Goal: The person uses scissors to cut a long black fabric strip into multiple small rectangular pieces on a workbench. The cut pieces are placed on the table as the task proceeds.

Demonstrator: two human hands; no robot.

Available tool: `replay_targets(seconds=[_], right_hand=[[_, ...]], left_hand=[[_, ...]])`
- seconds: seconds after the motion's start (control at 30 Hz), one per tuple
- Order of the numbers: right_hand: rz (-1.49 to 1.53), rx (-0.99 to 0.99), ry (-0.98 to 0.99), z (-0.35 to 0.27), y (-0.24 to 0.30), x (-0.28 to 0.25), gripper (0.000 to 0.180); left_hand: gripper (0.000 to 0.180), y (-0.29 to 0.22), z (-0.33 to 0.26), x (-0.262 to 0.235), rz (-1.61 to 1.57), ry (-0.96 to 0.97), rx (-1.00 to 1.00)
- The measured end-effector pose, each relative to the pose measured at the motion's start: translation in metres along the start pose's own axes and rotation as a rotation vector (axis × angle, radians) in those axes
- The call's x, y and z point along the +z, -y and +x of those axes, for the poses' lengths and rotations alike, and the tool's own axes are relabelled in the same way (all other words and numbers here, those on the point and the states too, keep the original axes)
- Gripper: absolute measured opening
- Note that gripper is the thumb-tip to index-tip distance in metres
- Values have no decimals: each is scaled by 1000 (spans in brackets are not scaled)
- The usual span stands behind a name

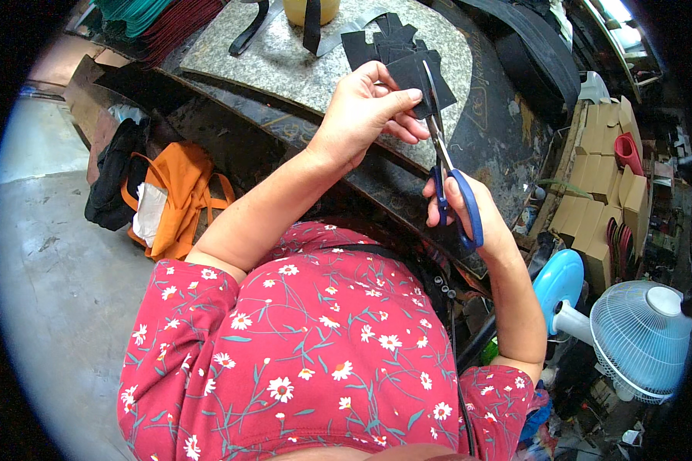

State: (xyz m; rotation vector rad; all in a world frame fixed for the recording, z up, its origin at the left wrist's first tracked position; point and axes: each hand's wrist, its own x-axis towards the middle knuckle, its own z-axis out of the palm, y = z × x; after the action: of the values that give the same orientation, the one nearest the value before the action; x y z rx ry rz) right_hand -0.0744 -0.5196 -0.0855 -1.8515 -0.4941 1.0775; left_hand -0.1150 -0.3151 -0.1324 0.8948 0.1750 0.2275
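Note:
Between the fingers and thumb of my left hand (373,111) is a flat black piece of material (409,75). My right hand (477,211) has its fingers through the dark blue handles of a pair of scissors (441,157). The scissor blades point away from me and lie along the black piece, beside my left fingertips; whether they are fully closed is hard to make out. Just beyond, several cut black pieces (390,37) lie heaped on a speckled grey board (261,65). Black strips (312,31) hang and lie by a yellow round container (329,9) at the far edge.
A dark worktable (496,131) carries the board. Wide black rolled material (534,58) sits at the far right. Cardboard boxes (592,169) and a blue-white fan (642,338) stand on the right. An orange bag (178,192) is at the left, near teal (134,14) and dark red stacks (181,31).

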Motion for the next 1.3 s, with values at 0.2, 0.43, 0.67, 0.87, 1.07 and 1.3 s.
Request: replay_targets(seconds=[0.2,0.43,0.67,0.87,1.07,1.3], right_hand=[[-181,22,-23,0,7,2,31],[-128,-1,-1,3,4,4,31],[-80,-23,44,4,-1,4,32],[-177,-61,49,0,0,0,34],[-126,37,143,-2,0,-7,62],[-15,-28,104,1,-7,0,58]], left_hand=[[17,0,-2,0,-6,-36,49],[17,2,-6,0,-40,-24,23],[18,3,-6,-1,-28,-24,11],[20,5,-6,0,-20,-19,13],[19,5,-7,3,-19,-5,-6],[20,4,-8,4,-30,-6,-1]])
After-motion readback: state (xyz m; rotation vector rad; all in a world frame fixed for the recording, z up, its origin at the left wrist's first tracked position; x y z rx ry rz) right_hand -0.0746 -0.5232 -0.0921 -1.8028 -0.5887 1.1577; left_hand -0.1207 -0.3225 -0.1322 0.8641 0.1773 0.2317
